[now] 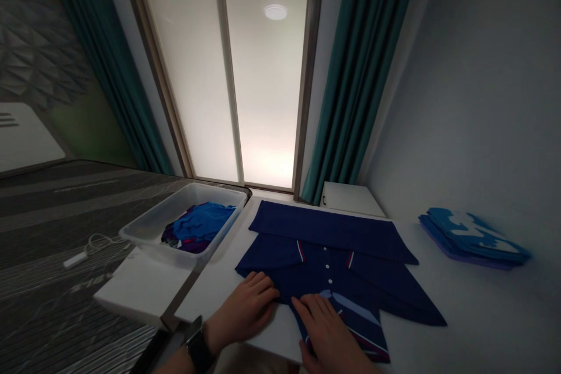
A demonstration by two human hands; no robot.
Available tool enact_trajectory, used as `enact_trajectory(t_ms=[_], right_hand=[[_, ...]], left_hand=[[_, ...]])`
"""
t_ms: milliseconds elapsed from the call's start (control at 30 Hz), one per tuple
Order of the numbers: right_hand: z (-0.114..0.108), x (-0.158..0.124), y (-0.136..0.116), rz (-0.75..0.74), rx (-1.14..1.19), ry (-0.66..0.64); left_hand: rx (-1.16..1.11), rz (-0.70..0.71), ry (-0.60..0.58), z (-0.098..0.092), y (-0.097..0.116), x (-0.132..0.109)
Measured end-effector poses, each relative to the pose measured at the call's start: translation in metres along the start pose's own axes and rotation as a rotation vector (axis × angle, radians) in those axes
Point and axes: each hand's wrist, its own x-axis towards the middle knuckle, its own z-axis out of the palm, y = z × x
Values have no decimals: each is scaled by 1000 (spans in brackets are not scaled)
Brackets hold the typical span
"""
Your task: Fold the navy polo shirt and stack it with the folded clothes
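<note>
A navy polo shirt (324,232) lies spread on the white table, its upper part in a straight flat band. It has white buttons, red-and-white trimmed sleeve edges, and blue, white and dark red stripes near me. At the shirt's left edge, my left hand (252,302) is closed with curled fingers on the cloth; its fingertips are partly hidden. My right hand (326,330) rests over the striped part, fingers stretched out along the fabric and thumb apart. Below it, the cloth's near left edge slants inward. A dark watch (198,343) sits on my left wrist.
A translucent plastic bin (134,232) with crumpled blue and purple clothes (199,223) stands left of the table (214,292). Folded blue and purple garments (473,236) are stacked at the right. Farther back are a white cabinet (350,198), teal curtains and a frosted sliding door.
</note>
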Motion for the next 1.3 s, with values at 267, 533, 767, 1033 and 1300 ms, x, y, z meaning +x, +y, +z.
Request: enact_trajectory(t_ms=[267, 533, 767, 1033, 1300], right_hand=[[-9, 8, -3, -19, 3, 130], [-22, 4, -12, -56, 74, 152], [-52, -4, 8, 7, 240, 161], [-57, -21, 87, 148, 182, 344], [-43, -73, 122, 225, 101, 325]], left_hand=[[-40, -2, -2, 5, 3, 3], [-74, -11, -24, -1, 12, 7], [-111, -9, -82, 2, 24, 15], [-91, 27, -103, 1, 34, 22], [-122, 97, -63, 8, 41, 29]])
